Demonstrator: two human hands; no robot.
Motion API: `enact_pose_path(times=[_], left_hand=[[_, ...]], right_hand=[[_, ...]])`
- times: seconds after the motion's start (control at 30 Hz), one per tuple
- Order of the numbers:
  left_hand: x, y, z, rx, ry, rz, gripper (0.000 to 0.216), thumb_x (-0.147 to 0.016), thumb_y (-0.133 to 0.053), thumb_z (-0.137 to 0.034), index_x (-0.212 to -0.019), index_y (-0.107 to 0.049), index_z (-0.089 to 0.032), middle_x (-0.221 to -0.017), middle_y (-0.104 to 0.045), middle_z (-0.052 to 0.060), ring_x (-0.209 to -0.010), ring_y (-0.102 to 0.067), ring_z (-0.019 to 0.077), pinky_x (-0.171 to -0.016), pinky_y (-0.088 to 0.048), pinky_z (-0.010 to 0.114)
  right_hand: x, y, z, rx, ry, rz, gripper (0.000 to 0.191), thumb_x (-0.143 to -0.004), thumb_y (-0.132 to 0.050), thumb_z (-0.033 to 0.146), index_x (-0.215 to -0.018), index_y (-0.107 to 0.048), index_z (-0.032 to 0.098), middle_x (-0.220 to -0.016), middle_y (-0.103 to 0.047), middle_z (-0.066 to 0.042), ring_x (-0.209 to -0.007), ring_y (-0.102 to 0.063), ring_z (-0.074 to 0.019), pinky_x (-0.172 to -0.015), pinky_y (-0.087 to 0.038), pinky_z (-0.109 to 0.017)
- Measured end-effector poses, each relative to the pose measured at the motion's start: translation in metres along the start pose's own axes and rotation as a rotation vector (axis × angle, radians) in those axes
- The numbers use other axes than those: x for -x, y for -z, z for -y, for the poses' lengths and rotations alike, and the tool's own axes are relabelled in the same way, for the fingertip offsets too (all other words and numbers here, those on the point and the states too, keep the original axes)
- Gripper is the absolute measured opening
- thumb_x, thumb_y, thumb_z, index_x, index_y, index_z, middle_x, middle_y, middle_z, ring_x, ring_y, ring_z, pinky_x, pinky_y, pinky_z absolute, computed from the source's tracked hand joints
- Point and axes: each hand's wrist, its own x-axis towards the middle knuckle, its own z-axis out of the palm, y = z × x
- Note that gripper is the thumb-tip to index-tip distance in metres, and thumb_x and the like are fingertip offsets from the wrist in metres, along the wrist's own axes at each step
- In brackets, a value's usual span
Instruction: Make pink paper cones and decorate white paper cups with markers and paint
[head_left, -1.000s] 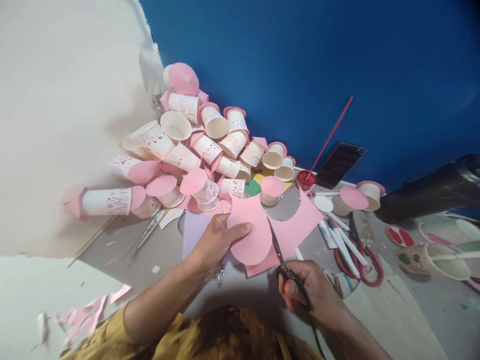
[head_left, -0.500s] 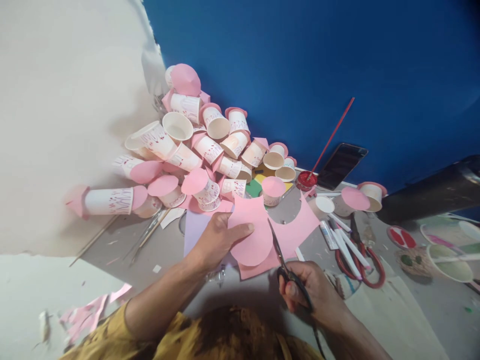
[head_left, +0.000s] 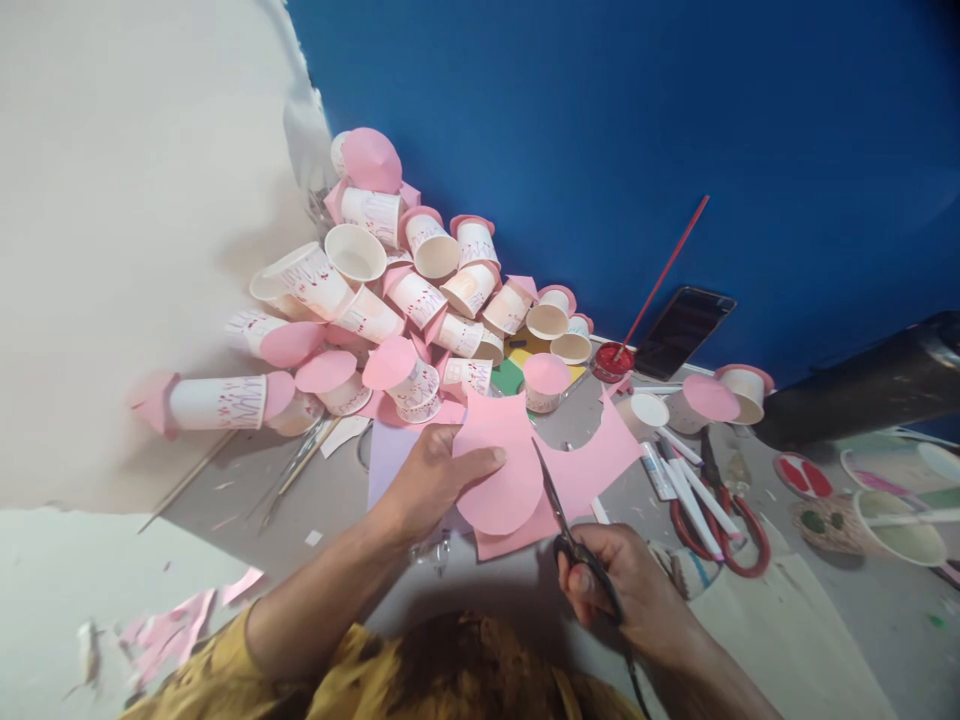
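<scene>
My left hand (head_left: 431, 480) pinches a sheet of pink paper (head_left: 499, 490), thumb on top and the other fingers hidden beneath. The sheet has a rounded lower edge cut into it, and a curved strip of the same paper extends to the right. My right hand (head_left: 611, 575) is closed round the handles of black-handled scissors (head_left: 559, 500). Their blades point up and away, lying at the curved cut along the right of the rounded part. Behind the paper stands a small white cup with a pink disc (head_left: 546, 376) on top.
Many decorated paper cups (head_left: 375, 310) are heaped against the blue wall. To the right lie white markers (head_left: 694, 500), red-handled scissors (head_left: 750, 545), a phone (head_left: 682, 330), a red paint pot (head_left: 613, 362) and a dark cylinder (head_left: 862, 385). Pink scraps (head_left: 169, 630) lie at lower left.
The pink paper has shifted very slightly left and down in my left hand's grip. The scissors and my right hand are almost where they were.
</scene>
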Motion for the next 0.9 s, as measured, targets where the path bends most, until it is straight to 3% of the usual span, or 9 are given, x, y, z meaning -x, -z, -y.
enact_pose_path(times=[0.3,0.9], left_hand=[[-0.001,0.006,-0.007,-0.098,0.056,0.001,0.024,-0.076,-0.079,-0.036,-0.079,-0.073,-0.013,-0.075,-0.074,0.005,-0.068,-0.066,0.0188,-0.061,-0.049,0.028],[-0.01,0.004,-0.021,-0.19,0.041,0.045,0.021,-0.072,-0.076,-0.033,-0.073,-0.068,-0.014,-0.068,-0.066,0.001,-0.061,-0.057,0.0144,-0.055,-0.041,0.026]], right_hand=[[0.001,-0.001,0.004,0.018,-0.035,-0.015,0.07,-0.061,-0.069,0.088,-0.063,-0.055,0.019,-0.048,-0.052,0.001,-0.045,-0.04,-0.0096,-0.047,-0.028,-0.024],[-0.001,-0.003,0.009,-0.026,-0.086,-0.066,0.062,-0.057,-0.076,0.078,-0.056,-0.054,0.02,-0.045,-0.051,0.002,-0.043,-0.04,-0.009,-0.046,-0.03,-0.024]])
